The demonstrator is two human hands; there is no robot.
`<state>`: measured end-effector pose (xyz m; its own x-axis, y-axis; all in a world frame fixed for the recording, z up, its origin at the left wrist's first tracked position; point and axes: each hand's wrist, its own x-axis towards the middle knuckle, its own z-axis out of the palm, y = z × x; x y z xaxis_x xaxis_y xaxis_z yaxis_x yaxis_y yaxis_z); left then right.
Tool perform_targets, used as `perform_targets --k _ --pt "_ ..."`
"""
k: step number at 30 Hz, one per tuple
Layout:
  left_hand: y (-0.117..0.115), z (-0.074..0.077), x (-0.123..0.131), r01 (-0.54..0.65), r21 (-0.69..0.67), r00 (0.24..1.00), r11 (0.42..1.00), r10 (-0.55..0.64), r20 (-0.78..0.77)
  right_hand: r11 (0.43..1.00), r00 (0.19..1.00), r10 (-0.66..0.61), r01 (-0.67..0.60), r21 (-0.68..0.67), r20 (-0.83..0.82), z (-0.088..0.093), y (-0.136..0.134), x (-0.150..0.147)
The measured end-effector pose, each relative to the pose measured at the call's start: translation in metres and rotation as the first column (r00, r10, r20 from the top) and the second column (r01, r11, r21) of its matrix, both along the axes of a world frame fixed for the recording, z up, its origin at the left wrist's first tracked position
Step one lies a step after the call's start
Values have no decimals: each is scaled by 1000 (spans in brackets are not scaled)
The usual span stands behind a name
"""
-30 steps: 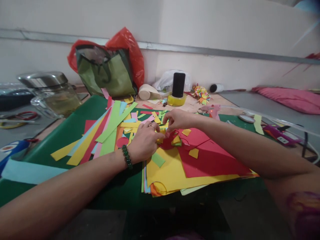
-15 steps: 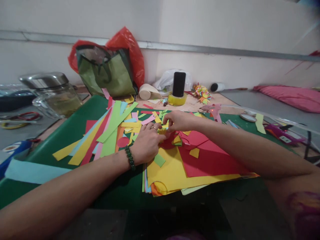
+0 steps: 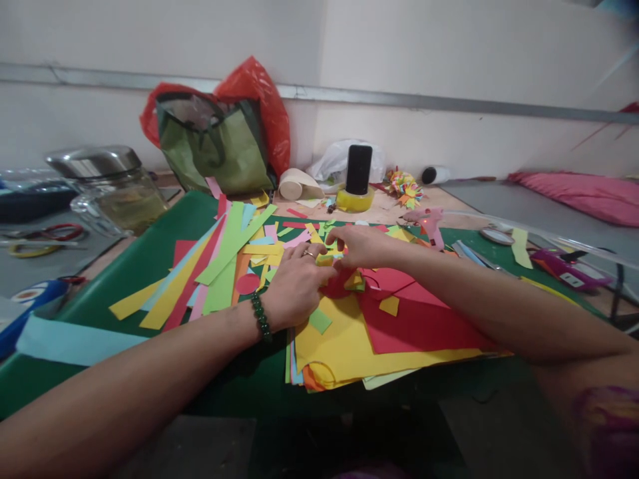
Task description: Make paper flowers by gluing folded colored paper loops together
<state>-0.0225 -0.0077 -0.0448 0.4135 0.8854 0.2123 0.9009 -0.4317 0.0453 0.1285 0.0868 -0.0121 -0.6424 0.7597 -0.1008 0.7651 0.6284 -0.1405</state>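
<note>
My left hand (image 3: 294, 289), with a ring and a green bead bracelet, lies low over the paper, its fingers bent around a small yellow paper piece (image 3: 325, 261). From the other side my right hand (image 3: 362, 246) reaches in, thumb and fingers pinched at the same piece. Both hands' fingertips nearly meet and partly hide it. Just below them is red paper (image 3: 339, 287), partly covered. Under the hands lie a yellow paper sheet (image 3: 334, 339) and a red paper sheet (image 3: 424, 319). A red paper circle (image 3: 247, 284) rests left of my left hand.
Long coloured paper strips (image 3: 224, 253) fan out at left on the green mat (image 3: 164, 266). A pink glue gun (image 3: 426, 223) stands at right, near a purple device (image 3: 569, 269). Behind are a phone (image 3: 359, 169) on a tape roll (image 3: 355, 200), a glass jug (image 3: 117, 193) and a green bag (image 3: 214, 150).
The view has shifted slightly. My right forearm sits a little lower, uncovering a yellow strip beyond it; both hands stay at nearly the same spot, fingers still together.
</note>
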Motion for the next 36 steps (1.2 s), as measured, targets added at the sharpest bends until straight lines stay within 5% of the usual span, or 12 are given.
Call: perform_targets --k 4,8,20,24,30,36 --pt "-13 5 2 111 116 993 987 -105 -59 1000 1000 -16 16 -12 -5 0 -2 0" --pt "-28 1 7 264 80 961 961 -256 -103 1000 1000 -16 16 11 25 -3 -1 0" --pt "-32 1 14 217 -99 968 971 -227 -106 995 994 21 -31 98 103 -9 -7 -1" --pt "-32 1 15 222 -79 969 972 -229 -97 994 996 -18 9 108 84 -3 -15 1" --pt "-32 -1 13 246 -55 964 968 -250 -94 971 975 -152 178 163 -159 27 -18 14" --pt "-32 -3 14 252 -29 962 967 -253 -100 994 989 -72 83 77 -131 22 -15 14"
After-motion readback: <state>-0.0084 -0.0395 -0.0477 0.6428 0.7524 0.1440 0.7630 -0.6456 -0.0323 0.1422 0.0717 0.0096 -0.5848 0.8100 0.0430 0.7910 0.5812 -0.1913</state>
